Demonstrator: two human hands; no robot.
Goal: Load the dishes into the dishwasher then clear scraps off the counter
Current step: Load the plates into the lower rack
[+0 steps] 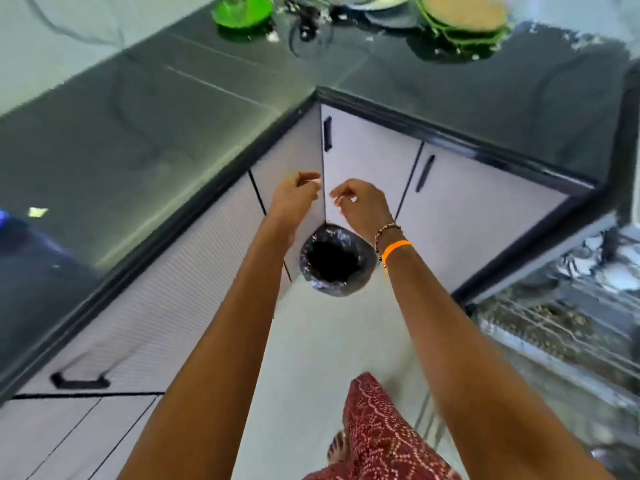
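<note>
Both my arms stretch out over a small bin (337,259) lined with a black bag, which stands on the floor in the corner of the cabinets. My left hand (296,195) hovers above and left of the bin, fingers curled with the tips pinched. My right hand (363,206), with an orange band and a bead bracelet on the wrist, is just above the bin's rim, fingers loosely curled downward. Small pale specks show at the fingertips of both hands; whether anything is held is unclear. The black counter (173,109) wraps the corner. The open dishwasher rack (561,306) is at the right.
On the far counter stand a green bowl (242,12), a stack of green plates (464,19), a dark plate (391,19) and white scraps. Grey cabinet doors (367,161) with black handles are under the counter. A yellow scrap (37,212) lies on the left counter.
</note>
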